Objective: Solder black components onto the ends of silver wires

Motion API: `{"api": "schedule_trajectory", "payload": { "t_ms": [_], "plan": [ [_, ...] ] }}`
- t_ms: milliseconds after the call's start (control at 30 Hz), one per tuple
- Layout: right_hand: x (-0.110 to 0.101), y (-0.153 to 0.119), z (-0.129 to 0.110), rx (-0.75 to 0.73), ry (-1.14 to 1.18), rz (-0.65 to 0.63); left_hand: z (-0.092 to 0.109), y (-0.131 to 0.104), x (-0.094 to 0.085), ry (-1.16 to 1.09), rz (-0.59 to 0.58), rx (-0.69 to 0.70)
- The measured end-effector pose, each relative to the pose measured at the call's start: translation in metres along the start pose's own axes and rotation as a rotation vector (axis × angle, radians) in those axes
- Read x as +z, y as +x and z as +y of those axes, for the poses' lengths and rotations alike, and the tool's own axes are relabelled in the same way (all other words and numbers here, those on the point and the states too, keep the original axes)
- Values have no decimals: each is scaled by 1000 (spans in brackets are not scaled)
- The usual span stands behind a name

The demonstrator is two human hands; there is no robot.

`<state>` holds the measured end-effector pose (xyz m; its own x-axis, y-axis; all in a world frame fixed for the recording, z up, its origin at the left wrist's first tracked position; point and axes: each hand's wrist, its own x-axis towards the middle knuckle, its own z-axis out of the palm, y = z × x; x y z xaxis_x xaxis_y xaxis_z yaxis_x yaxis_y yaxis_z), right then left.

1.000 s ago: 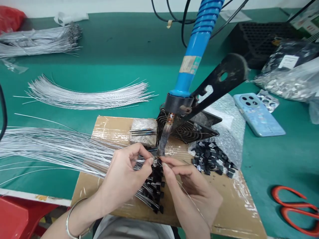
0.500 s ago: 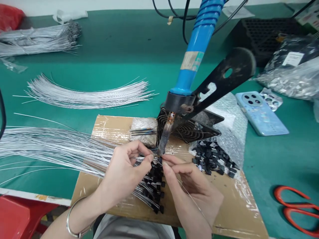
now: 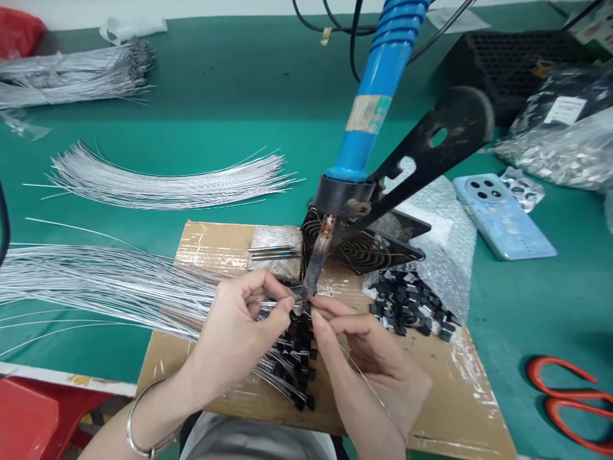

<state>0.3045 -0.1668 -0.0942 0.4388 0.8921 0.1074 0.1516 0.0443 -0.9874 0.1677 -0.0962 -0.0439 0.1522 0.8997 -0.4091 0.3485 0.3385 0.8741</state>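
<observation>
Hand check: left hand (image 3: pixel 239 332) has thumb and index pinched on the end of some white wires (image 3: pixel 105 278), too small to tell how many; right hand (image 3: pixel 376 367) is pinching a thin strand (image 3: pixel 371 386) that trails down over the palm.
Wrist: silver bangle (image 3: pixel 130 429) on the left one.
Iron tip: metal tip (image 3: pixel 315 265) points down right between the two sets of fingertips; can't tell if it's touching the work.
Under the fingers: row of black-ended pieces (image 3: pixel 299 367), wires running off left from them.
Handle: blue handle (image 3: pixel 371 105) tilted up, sitting in a black bracket (image 3: pixel 438 137).
Board: everything's over taped cardboard (image 3: pixel 454 390), with a pale block (image 3: pixel 275 235) carrying a few thin rods behind the left hand.
Right of the iron: heap of loose black bits (image 3: pixel 412 303) by the bubble wrap (image 3: pixel 460 255).
Further out: green table (image 3: pixel 230 121) with a curved wire bundle (image 3: pixel 167 188) at the left, blue phone (image 3: pixel 510 220) and red-handled scissors (image 3: pixel 569 396) at the right.
Back corner: bag of little metal pieces (image 3: pixel 567 156) in front of a black crate (image 3: pixel 507 64).
</observation>
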Motion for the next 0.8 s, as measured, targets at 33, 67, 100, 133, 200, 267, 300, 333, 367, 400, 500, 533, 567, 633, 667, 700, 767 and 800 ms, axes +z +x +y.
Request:
{"api": "schedule_trajectory", "payload": {
  "t_ms": [33, 67, 100, 133, 200, 267, 300, 333, 367, 400, 500, 533, 567, 633, 667, 700, 767, 800],
  "plan": [
    [0, 0, 0, -1, -3, -1, 0, 0, 0, 0, 0, -1],
    [0, 0, -1, 0, -8, 0, 0, 0, 0, -1, 1, -1],
    [0, 0, -1, 3, -12, -1, -1, -1, 0, -1, 2, 0],
    [0, 0, -1, 2, -14, 1, -1, -1, 0, -1, 4, 1],
    [0, -1, -1, 4, -10, 4, -1, -2, 0, 1, 9, 2],
    [0, -1, -1, 6, 0, 11, -1, -2, 0, 7, 15, 5],
    [1, 0, -2, 8, 4, 13, -1, -2, 0, 9, 17, 9],
    [1, 0, -2, 9, 5, 16, 0, -2, 0, 11, 20, 15],
    [1, 0, -2, 8, 4, 18, 0, -2, 0, 13, 23, 23],
    [2, 0, -2, 3, 3, 21, 0, -1, -1, 14, 24, 30],
    [2, -1, -2, 2, 1, 23, 1, -1, -1, 20, 28, 41],
    [2, -1, -2, 5, 0, 23, 1, -1, -1, 23, 26, 42],
    [2, -1, -1, 7, -4, 22, 1, -1, -1, 26, 23, 41],
    [2, -1, 0, 7, -14, 24, 0, 0, -1, 35, 20, 40],
    [2, -2, 1, 3, -17, 24, -1, 0, 0, 39, 21, 41],
    [1, -2, 1, 0, -18, 20, -1, 0, 0, 43, 23, 44],
    [1, -2, 1, -7, -8, 13, -2, 0, 0, 45, 26, 55],
    [0, -2, 1, -9, -1, 7, -2, 0, 0, 44, 26, 62]
  ]
}}
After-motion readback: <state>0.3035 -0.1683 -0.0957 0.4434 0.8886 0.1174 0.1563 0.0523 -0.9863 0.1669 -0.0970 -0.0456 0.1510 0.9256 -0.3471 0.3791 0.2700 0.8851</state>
